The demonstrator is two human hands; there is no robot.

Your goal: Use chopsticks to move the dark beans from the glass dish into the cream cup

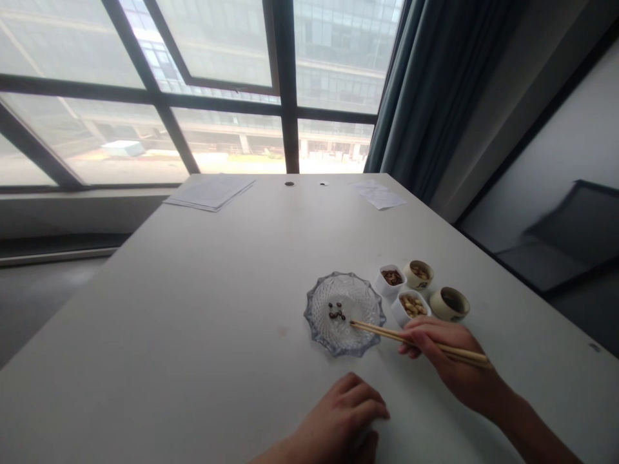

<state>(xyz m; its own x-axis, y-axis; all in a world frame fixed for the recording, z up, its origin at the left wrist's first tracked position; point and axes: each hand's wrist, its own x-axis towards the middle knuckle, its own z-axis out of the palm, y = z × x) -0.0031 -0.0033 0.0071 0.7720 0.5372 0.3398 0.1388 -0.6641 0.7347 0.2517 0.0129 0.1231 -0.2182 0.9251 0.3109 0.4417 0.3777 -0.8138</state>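
Observation:
My right hand (447, 361) is closed round a pair of wooden chopsticks (401, 335), whose tips reach over the right edge of a clear glass dish (344, 312). Several dark beans (336, 314) lie near the middle of the dish, a little left of the chopstick tips. My left hand (345, 419) rests on the white table (193, 309) near its front edge, fingers curled under with nothing visible in them. Right of the dish stand small cups: a white one with reddish-brown beans (391, 278), a white one with pale nuts (412, 305), and two cream ones (418, 273) (449, 303).
A stack of papers (210, 192) lies at the table's far left and a loose sheet (382, 195) at the far right. Two small holes (289, 183) sit by the far edge. Large windows and a dark curtain (425, 96) rise behind; a wall runs along the right.

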